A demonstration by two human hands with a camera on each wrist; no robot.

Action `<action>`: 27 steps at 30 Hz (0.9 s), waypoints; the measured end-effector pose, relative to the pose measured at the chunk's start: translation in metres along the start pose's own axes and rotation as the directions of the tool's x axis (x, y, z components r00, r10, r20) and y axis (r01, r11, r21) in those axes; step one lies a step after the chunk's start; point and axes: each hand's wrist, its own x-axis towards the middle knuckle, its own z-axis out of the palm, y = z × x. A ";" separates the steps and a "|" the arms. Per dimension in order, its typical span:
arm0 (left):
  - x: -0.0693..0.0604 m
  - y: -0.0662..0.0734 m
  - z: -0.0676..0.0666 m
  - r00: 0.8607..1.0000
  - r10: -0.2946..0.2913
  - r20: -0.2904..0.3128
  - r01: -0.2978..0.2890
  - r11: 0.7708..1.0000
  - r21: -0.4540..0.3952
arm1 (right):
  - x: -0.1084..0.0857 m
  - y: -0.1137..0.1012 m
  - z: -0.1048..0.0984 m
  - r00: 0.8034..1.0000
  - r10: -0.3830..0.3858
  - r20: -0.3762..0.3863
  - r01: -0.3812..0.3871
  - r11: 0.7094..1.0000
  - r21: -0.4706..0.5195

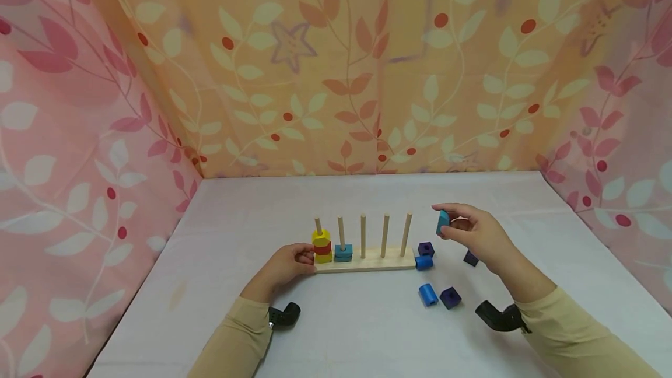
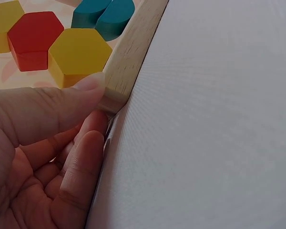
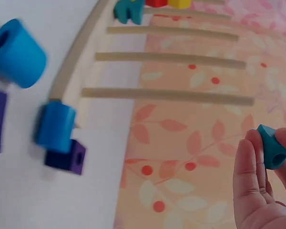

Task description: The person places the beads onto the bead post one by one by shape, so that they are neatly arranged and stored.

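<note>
My left hand point(image 1: 286, 262) grips the left end of a wooden peg stand point(image 1: 367, 268); in the left wrist view the thumb and curled fingertips meet the corner of its base point(image 2: 128, 62). The leftmost peg carries yellow, red and yellow hexagonal blocks point(image 1: 322, 247). Teal rounded blocks point(image 1: 343, 252) sit low on the second peg; the other three pegs are bare. Above the table, right of the stand, my right hand point(image 1: 480, 235) pinches a teal block point(image 1: 443, 222) between thumb and fingers. A hole shows in this block point(image 3: 275, 153) in the right wrist view.
A blue cylinder point(image 1: 424, 262) lies against the stand's right end, with a purple cube point(image 1: 426, 248) just behind it. Nearer the front are another blue cylinder point(image 1: 427, 294) and purple cube point(image 1: 450, 297). One more purple cube point(image 1: 471, 258) lies below my right hand.
</note>
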 end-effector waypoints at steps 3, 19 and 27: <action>0.001 -0.001 0.000 1.000 0.010 -0.002 -0.010 1.000 0.009 | 0.004 -0.012 0.001 0.998 -0.064 -0.021 0.064 0.997 0.035; 0.003 -0.005 0.000 0.999 0.043 0.005 -0.043 0.999 -0.007 | 0.031 -0.059 0.048 0.980 -0.195 0.045 0.178 0.953 0.247; 0.004 -0.005 0.001 0.999 0.033 -0.002 -0.033 0.999 -0.019 | 0.040 -0.074 0.080 0.971 -0.226 0.080 0.203 0.954 0.222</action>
